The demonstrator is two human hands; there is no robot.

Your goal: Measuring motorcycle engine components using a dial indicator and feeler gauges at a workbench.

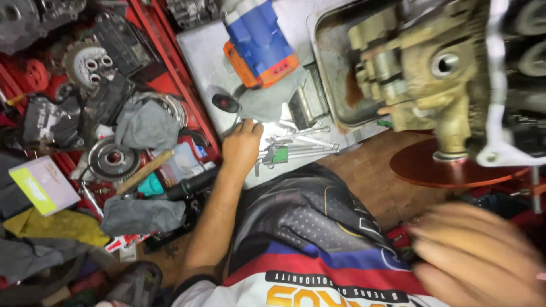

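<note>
**Left hand reaching among wrenches on the metal desk**

The person's left hand (242,149) is lying near the centre of the frame, its fingers spread loosely and resting on the edge of the grey metal desk (202,54), the grip released and closing on nothing. Just to the right of the fingertips, a cluster of steel wrenches (298,145) is lying fanned out on the desk, touching one another. A small black key fob with a red button (226,103) is sitting just above the hand.

The right hand (478,256) is showing at the lower right of the frame, heavily blurred; I cannot tell whether its grip is clenched or open, though it may be near something dark.

A blue and orange power tool (259,45) is standing at the top centre. At the upper right, a grimy engine part (432,74) is hanging over a metal tray (330,57) and a red disc (421,165). At the left, gears (114,159), grey rags (145,122) and a wooden-handled hammer (145,170) are crowding a red shelf (170,51).
</note>
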